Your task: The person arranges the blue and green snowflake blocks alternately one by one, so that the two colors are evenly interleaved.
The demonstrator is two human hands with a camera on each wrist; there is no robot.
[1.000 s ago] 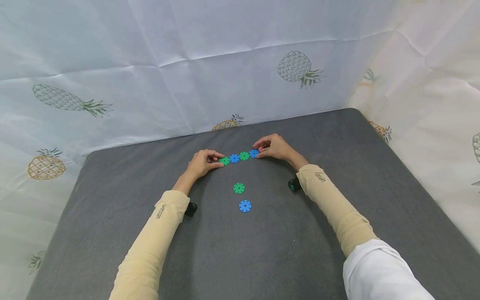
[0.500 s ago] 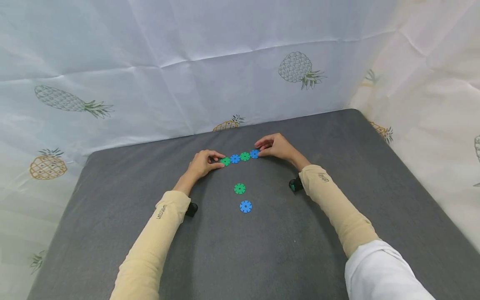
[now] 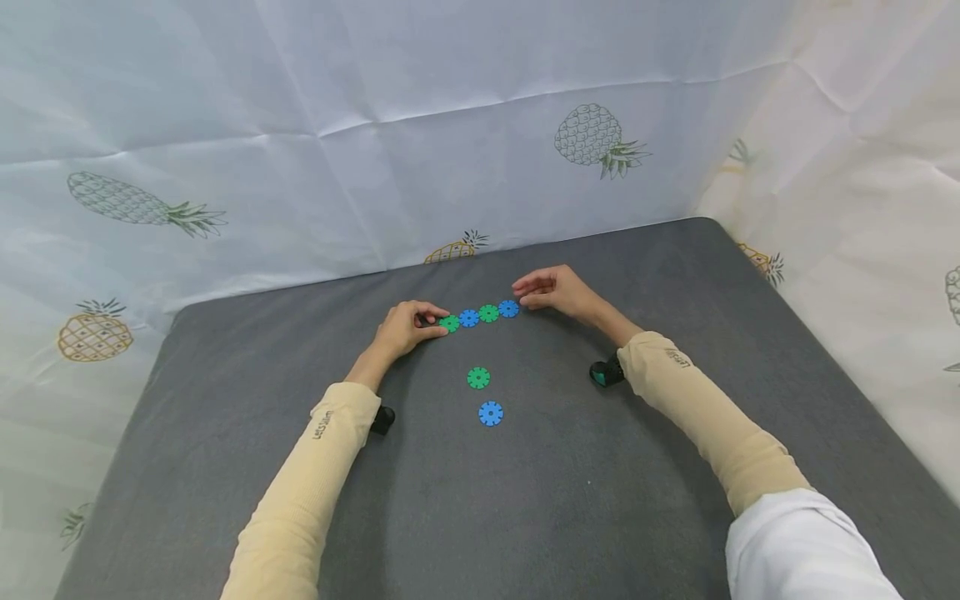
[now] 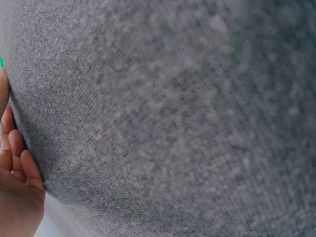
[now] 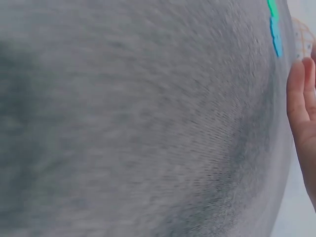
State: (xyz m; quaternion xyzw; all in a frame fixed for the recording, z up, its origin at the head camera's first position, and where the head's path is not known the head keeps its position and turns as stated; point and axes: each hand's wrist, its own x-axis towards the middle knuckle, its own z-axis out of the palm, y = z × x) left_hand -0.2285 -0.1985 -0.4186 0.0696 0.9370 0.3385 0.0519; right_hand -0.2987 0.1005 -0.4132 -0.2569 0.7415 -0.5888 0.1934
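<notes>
Several flat notched plastic discs form a row across the far part of the grey table. My left hand (image 3: 401,327) pinches the green disc (image 3: 449,323) at the row's left end between thumb and finger. To its right come a blue disc (image 3: 468,317), a green disc (image 3: 488,313) and a blue disc (image 3: 508,308) at the right end. My right hand (image 3: 561,293) sits just right of that last one, fingers loosely extended and holding nothing. In the right wrist view a small gap shows between its fingertips (image 5: 296,69) and the blue disc (image 5: 275,37).
Nearer to me on the grey table (image 3: 525,508) lie a loose green disc (image 3: 478,378) and a loose blue disc (image 3: 491,413). Behind the table hangs a white curtain (image 3: 420,183) with pineapple prints, which continues along the right side.
My right hand has let go of the blue end disc and drawn slightly to the right, its forearm swinging outward. My left hand and the row stay in place.
</notes>
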